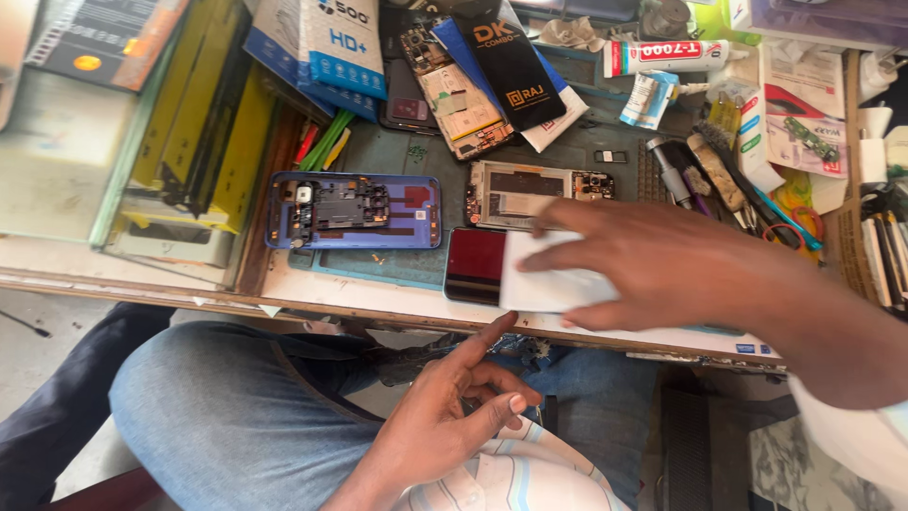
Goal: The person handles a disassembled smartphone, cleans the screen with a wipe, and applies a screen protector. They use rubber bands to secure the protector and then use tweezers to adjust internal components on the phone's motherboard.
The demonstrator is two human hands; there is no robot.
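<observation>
Glossy dark glass phone screen (476, 265); matt white paper sheet (544, 279); worn wooden bench edge (142, 289); blue plastic back cover (355, 210).

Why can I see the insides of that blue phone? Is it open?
Open. The blue phone back lies flat on the workbench with its inside facing up, dark parts showing. Neither hand touches it.

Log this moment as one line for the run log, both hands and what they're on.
right hand: flat on white sheet over phone screen | left hand: empty, over lap | blue back cover: on mat, untouched

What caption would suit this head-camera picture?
Right hand presses a white sheet onto a phone screen; left hand rests over the lap.
</observation>
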